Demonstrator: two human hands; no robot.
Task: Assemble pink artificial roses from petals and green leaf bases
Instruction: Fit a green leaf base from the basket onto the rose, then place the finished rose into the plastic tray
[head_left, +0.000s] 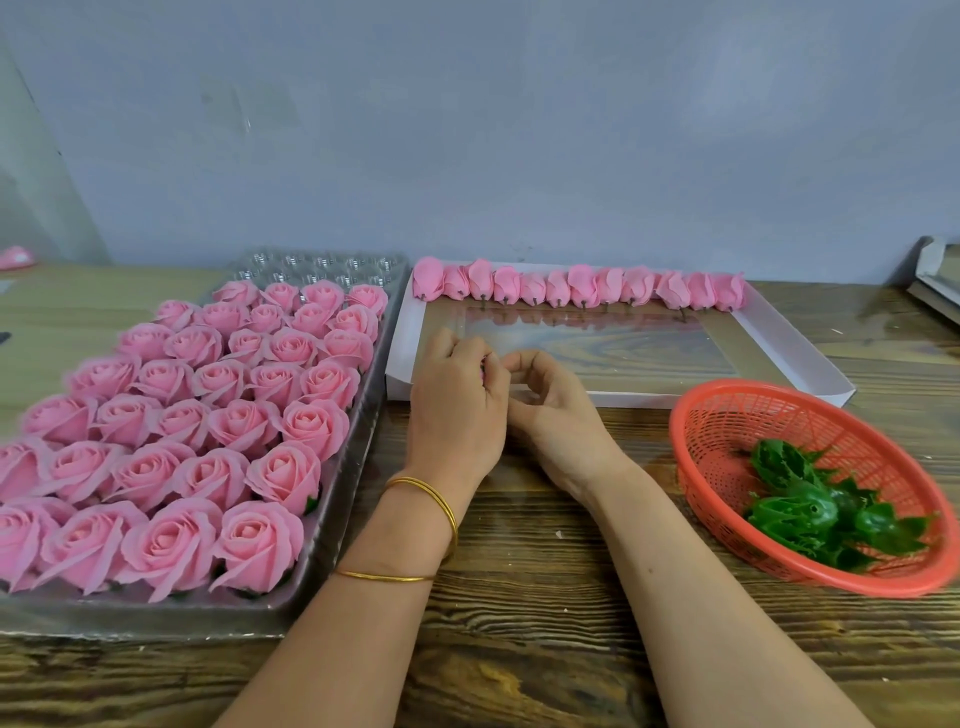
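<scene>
Two hands meet at centre, your left hand (457, 410) and right hand (553, 415) curled together over something hidden, so I cannot tell what either grips; pinch hard and a soft petal may crease. Pale pink buds (579, 286) line the white tray (800, 353) at 12 o'clock; jagged green leaf bases (810, 512) lie in the red basket (727, 431) at 3.
</scene>
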